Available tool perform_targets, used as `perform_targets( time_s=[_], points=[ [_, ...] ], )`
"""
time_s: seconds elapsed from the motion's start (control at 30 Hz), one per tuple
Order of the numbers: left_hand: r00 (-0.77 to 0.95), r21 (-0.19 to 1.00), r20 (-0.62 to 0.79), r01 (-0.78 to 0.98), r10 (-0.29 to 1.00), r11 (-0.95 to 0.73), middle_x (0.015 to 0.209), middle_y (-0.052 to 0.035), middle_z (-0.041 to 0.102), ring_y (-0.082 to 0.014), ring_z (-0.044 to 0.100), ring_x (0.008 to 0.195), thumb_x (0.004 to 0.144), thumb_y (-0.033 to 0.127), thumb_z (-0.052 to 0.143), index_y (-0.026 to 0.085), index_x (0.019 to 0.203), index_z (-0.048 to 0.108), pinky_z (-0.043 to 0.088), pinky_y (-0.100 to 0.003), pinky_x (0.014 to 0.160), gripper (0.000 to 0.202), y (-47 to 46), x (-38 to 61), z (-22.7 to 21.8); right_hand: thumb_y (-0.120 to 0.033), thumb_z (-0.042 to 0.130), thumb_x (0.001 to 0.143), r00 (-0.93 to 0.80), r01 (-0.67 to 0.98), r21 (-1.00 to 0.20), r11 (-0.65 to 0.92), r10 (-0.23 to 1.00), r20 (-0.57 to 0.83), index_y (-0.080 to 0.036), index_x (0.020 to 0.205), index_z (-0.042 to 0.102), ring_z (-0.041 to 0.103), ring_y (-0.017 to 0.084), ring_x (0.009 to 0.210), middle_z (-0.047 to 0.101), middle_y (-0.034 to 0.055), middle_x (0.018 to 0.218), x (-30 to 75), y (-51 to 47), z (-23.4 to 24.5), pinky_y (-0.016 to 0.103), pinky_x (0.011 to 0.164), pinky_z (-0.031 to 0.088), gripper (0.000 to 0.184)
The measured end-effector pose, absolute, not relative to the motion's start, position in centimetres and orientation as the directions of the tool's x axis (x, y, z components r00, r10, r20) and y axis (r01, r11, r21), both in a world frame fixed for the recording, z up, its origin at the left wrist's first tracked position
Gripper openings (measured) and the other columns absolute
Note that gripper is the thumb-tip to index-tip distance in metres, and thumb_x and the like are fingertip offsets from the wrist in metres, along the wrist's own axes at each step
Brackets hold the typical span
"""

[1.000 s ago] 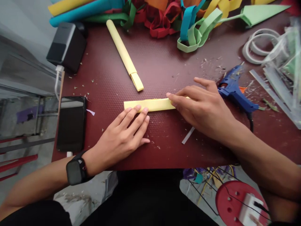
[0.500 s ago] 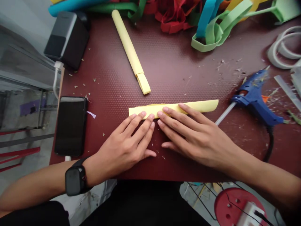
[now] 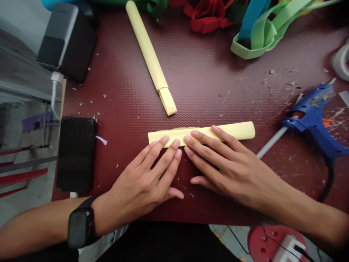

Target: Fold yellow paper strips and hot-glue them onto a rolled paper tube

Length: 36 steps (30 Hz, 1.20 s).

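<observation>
A rolled strip of yellow paper (image 3: 231,131) lies crosswise on the dark red table, in front of me. My left hand (image 3: 147,174) rests its outstretched fingertips on the near side of the roll's left part. Just beside it, my right hand (image 3: 223,160) presses flat with spread fingers on the roll's middle and right part. Neither hand wraps round the paper. Farther back lies a second yellow paper tube (image 3: 147,51), slanting, with a folded yellow loop (image 3: 167,102) sticking out of its near end.
A blue glue gun (image 3: 313,116) with a glue stick lies on the right. To the left are a phone (image 3: 76,154) and a black power bank (image 3: 67,42) with a white cable. Green paper loops (image 3: 253,51), red paper (image 3: 207,16) and white tape (image 3: 342,62) are behind.
The view has shifted a little, so most things sit nearer the edges. Both hands stay on the yellow roll, whose right end now looks rounder.
</observation>
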<state>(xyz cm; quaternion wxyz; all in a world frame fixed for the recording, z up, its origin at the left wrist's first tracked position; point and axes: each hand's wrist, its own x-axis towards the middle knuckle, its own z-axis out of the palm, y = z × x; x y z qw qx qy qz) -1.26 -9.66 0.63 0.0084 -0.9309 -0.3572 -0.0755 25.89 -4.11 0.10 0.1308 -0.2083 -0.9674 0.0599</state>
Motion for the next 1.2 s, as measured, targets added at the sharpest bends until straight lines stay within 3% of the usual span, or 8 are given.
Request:
perform_targets(
  time_s=[0.13, 0.4, 0.6, 0.77, 1.2],
  points=[
    [0.716, 0.058, 0.154, 0.682, 0.681, -0.729, 0.160, -0.0285, 0.062, -0.0443, 0.064, 0.148, 0.111, 0.073, 0.040, -0.008, 0.155, 0.059, 0.055, -0.053, 0.121, 0.094, -9.54, -1.32, 0.52, -0.035, 0.067, 0.110, -0.869, 0.391, -0.213, 0.895, 0.435, 0.235, -0.009, 0.146, 0.074, 0.066, 0.041, 0.147, 0.068, 0.0210, 0.156, 25.96, -4.12, -0.04, 0.067, 0.126, 0.052, 0.045],
    [0.697, 0.064, 0.172, 0.697, 0.696, -0.714, 0.157, -0.0250, 0.066, -0.0421, 0.067, 0.144, 0.114, 0.067, 0.038, -0.004, 0.150, 0.066, 0.054, -0.053, 0.120, 0.085, -9.47, -1.18, 0.40, -0.035, 0.065, 0.112, -0.870, 0.396, -0.209, 0.894, 0.438, 0.228, -0.012, 0.146, 0.075, 0.067, 0.041, 0.145, 0.069, 0.0191, 0.154, 25.83, -4.05, -0.09, 0.069, 0.121, 0.056, 0.043],
    [0.693, 0.068, 0.153, 0.704, 0.705, -0.707, 0.162, -0.0261, 0.062, -0.0447, 0.062, 0.149, 0.112, 0.070, 0.043, -0.006, 0.154, 0.062, 0.053, -0.053, 0.123, 0.089, -9.54, -1.18, 0.28, -0.034, 0.061, 0.114, -0.872, 0.390, -0.185, 0.902, 0.426, 0.242, -0.005, 0.144, 0.074, 0.069, 0.042, 0.142, 0.071, 0.0202, 0.152, 25.81, -3.94, -0.10, 0.067, 0.119, 0.058, 0.044],
    [0.700, 0.067, 0.156, 0.697, 0.697, -0.714, 0.163, -0.0275, 0.061, -0.0457, 0.060, 0.152, 0.110, 0.073, 0.045, -0.007, 0.155, 0.061, 0.054, -0.054, 0.124, 0.093, -9.35, -1.21, 0.34, -0.036, 0.062, 0.113, -0.871, 0.398, -0.161, 0.903, 0.427, 0.244, -0.011, 0.145, 0.075, 0.070, 0.040, 0.142, 0.071, 0.0183, 0.152, 25.80, -3.98, -0.18, 0.065, 0.120, 0.057, 0.042],
    [0.686, 0.123, 0.136, 0.705, 0.715, -0.699, 0.163, -0.0236, 0.062, -0.0441, 0.060, 0.152, 0.114, 0.063, 0.047, -0.005, 0.155, 0.060, 0.052, -0.053, 0.125, 0.081, -9.39, -1.35, 0.64, -0.038, 0.055, 0.117, -0.868, 0.414, -0.119, 0.902, 0.431, 0.245, -0.002, 0.148, 0.068, 0.068, 0.039, 0.142, 0.074, 0.0174, 0.150, 25.48, -4.17, -0.33, 0.060, 0.123, 0.052, 0.049]
  ],
)
